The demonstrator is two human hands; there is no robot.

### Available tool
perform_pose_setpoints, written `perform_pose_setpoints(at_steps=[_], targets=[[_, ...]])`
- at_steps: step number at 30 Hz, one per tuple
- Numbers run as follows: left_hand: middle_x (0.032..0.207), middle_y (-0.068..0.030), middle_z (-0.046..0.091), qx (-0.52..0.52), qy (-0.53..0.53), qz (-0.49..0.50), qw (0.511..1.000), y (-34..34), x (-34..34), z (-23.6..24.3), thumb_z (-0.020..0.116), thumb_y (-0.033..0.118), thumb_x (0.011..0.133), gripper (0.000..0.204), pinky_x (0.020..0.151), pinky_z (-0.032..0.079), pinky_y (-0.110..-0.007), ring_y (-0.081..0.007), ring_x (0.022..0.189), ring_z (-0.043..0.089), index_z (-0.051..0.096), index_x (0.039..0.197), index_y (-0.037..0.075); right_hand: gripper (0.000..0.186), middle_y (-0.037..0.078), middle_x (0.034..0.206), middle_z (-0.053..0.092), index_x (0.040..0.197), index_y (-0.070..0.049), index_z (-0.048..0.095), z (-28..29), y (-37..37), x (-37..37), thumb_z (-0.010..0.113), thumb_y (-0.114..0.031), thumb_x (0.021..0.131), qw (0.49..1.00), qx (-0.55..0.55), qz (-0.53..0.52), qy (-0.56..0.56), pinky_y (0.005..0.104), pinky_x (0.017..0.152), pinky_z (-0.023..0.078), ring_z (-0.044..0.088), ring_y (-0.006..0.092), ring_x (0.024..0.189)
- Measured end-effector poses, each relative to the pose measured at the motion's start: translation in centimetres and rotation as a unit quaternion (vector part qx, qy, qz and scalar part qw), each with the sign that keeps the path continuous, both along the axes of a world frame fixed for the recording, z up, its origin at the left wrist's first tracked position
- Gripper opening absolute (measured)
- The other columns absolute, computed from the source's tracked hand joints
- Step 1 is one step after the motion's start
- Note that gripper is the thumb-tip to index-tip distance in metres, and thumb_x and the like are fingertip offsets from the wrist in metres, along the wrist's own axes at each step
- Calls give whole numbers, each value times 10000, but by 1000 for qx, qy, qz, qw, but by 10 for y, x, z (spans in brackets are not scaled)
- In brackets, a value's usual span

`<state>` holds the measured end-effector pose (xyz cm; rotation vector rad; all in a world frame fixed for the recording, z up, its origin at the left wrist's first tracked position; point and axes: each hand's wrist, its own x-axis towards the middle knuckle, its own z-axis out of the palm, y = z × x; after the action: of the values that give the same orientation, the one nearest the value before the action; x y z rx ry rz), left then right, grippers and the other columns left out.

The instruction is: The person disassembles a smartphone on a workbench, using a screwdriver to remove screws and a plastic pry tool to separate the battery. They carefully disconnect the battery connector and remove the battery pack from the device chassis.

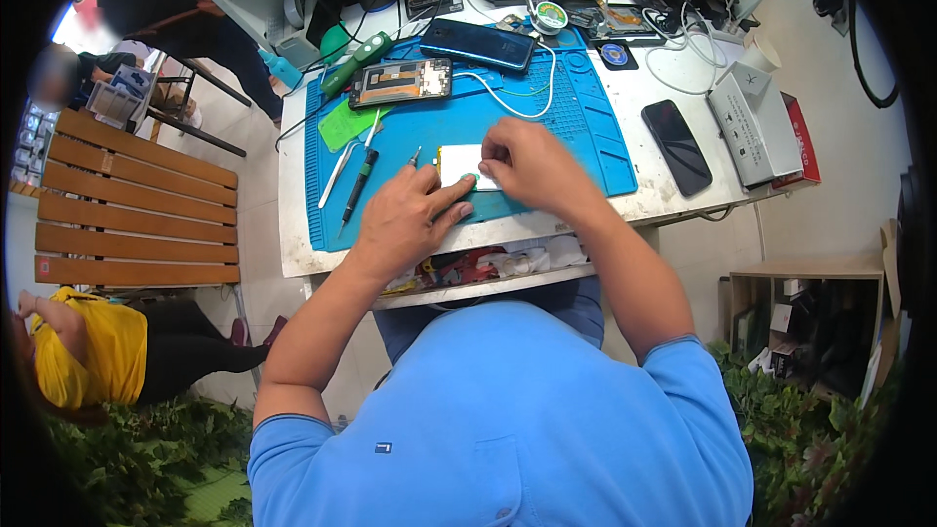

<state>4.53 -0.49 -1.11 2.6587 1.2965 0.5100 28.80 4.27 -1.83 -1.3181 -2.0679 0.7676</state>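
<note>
A flat white phone battery (456, 162) with a yellowish left edge lies on the blue work mat (410, 220). My left hand (410, 205) holds it down, with the index fingertip pressed on its lower part and the thumb just below. Over the battery's right side, my right hand (532, 164) has thumb and fingers closed in a pinch. What the pinch holds is hidden; a small green spot shows by the fingertips. A thin metal tip (416, 156) pokes out beyond my left knuckles; the rest is covered. Left of that hand lies a dark screwdriver (359, 190).
A white pry tool (335, 176), a green pad (348, 125), an opened phone (400, 84), a green-handled tool (357, 65) and a blue phone (477, 45) lie farther back. To the right are a black phone (676, 148) and a white box (752, 125). An open drawer (478, 285) sits below.
</note>
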Motion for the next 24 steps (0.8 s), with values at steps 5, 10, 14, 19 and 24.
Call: perform_pose_setpoints(at_steps=[5,10,14,19,24], targets=[[927,-63,628,-21,-30,-37,999,14,-13,1,798,166,973,399,836,532,-421,-291,941,625,829,1365,235,343,166,1270,739,1263,1,773,-17,-65,-11,794,-150,956,974,219,21,-51,477,982,508,647,359,1165],[999,-100,654,-32,13,-62,997,27,-12,18,775,165,996,368,853,547,-426,-307,977,639,815,1359,207,569,136,1394,675,1423,25,695,-24,-82,-17,769,-359,1010,957,248,11,-150,500,1072,427,572,335,1269],[1185,-162,754,35,-168,69,983,78,-56,41,749,116,998,238,876,605,-431,-343,1009,759,820,1225,103,575,128,1414,645,1417,12,695,-28,-82,-26,773,-385,1009,951,250,-17,-181,501,1073,406,551,344,1274],[998,-102,819,236,-260,327,878,197,-189,102,774,259,1071,271,828,592,-331,-156,857,733,832,1264,78,573,108,1398,648,1420,-3,698,-29,-87,-28,809,-356,982,950,254,-36,-180,489,1059,398,544,329,1241],[1132,-59,773,-120,-256,256,925,255,-265,50,976,381,872,612,796,571,-319,-140,976,710,783,1353,55,578,97,1406,654,1413,-12,712,-31,-83,-30,821,-372,974,949,262,-39,-170,485,1051,397,549,320,1233]])
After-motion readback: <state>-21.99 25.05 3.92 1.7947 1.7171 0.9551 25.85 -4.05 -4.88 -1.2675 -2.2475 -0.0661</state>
